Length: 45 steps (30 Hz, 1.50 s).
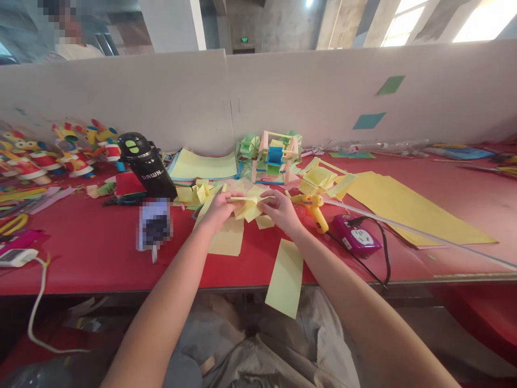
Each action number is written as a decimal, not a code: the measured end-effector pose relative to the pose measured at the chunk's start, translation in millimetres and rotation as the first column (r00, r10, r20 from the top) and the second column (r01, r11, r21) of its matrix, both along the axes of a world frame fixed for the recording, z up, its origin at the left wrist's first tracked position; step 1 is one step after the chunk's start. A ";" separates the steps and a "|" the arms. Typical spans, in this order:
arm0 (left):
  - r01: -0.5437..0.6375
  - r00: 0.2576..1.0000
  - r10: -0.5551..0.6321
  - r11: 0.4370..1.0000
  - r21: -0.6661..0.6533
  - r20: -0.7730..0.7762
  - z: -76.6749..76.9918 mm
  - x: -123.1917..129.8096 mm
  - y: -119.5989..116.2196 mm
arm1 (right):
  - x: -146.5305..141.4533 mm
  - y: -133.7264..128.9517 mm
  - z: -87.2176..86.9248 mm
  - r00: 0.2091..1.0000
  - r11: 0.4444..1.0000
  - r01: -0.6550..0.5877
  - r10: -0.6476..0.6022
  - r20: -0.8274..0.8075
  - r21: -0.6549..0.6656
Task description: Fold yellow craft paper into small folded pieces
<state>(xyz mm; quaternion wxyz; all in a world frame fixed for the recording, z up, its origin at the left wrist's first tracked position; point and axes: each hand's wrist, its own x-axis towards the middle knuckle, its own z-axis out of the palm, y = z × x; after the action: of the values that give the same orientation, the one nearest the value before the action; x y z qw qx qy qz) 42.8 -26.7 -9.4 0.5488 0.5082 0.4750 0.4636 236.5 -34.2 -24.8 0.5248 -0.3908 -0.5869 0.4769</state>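
Observation:
Between my two hands is a folded yellow paper piece (249,207) with angled flaps, held just above the red table. My left hand (223,209) pinches its left end, and my right hand (279,207) pinches the right end. Pale yellow paper sheets (226,237) lie under the hands. A yellow glue gun (315,209) rests right beside my right hand. Another pale sheet (286,275) hangs partly over the table's front edge. Behind the hands stands a paper and stick model (275,156) with a blue middle, and a yellow stick frame (323,177) sits to its right.
A black bottle (147,167) and a blurred-out item (154,225) stand left. Right are a purple power socket (357,236) with a black cable, large yellow sheets (416,210) and a long clear strip (424,229). Colourful figures (72,156) crowd the far left. A white partition (307,91) closes the back.

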 end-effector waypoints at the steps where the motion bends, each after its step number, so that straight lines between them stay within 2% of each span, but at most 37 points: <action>1: -0.016 0.999 0.016 1.000 0.009 -0.039 -0.7 0.1 0.3 | -0.3 -0.4 0.0 1.000 1.000 -0.016 0.016 0.020 -0.002; 6: -0.018 0.986 0.036 0.994 0.109 -0.160 -5.0 1.2 1.6 | -3.0 -1.4 -1.3 0.996 0.999 -0.049 0.048 0.071 0.012; 11: -0.041 0.987 0.056 0.994 0.102 -0.150 -5.0 3.6 0.8 | -3.9 -1.5 -2.0 0.996 0.997 -0.051 0.046 0.082 0.056; 17: -0.002 0.988 0.017 0.995 0.096 -0.154 -0.3 6.2 -4.0 | -3.6 -2.8 0.2 0.993 0.996 -0.042 0.034 0.115 0.072; 26: 0.037 0.974 0.013 0.976 0.214 -0.228 0.4 8.0 -6.2 | -4.7 -3.7 0.9 0.997 0.997 -0.074 0.073 0.041 0.036; 39: -0.013 0.974 0.058 0.979 0.202 -0.220 -3.9 8.7 -3.8 | -6.3 -6.5 1.8 0.991 0.991 -0.120 0.116 0.058 0.064; 45: -0.026 0.982 0.060 0.982 0.186 -0.181 -2.7 8.3 -3.0 | -6.7 -7.2 3.5 0.995 0.993 -0.087 0.082 0.060 0.080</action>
<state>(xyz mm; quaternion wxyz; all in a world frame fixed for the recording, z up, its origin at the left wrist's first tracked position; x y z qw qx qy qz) 51.0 -29.8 -12.1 0.4429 0.5870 0.4904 0.4678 229.8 -41.4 -21.3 0.5031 -0.3569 -0.6367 0.4627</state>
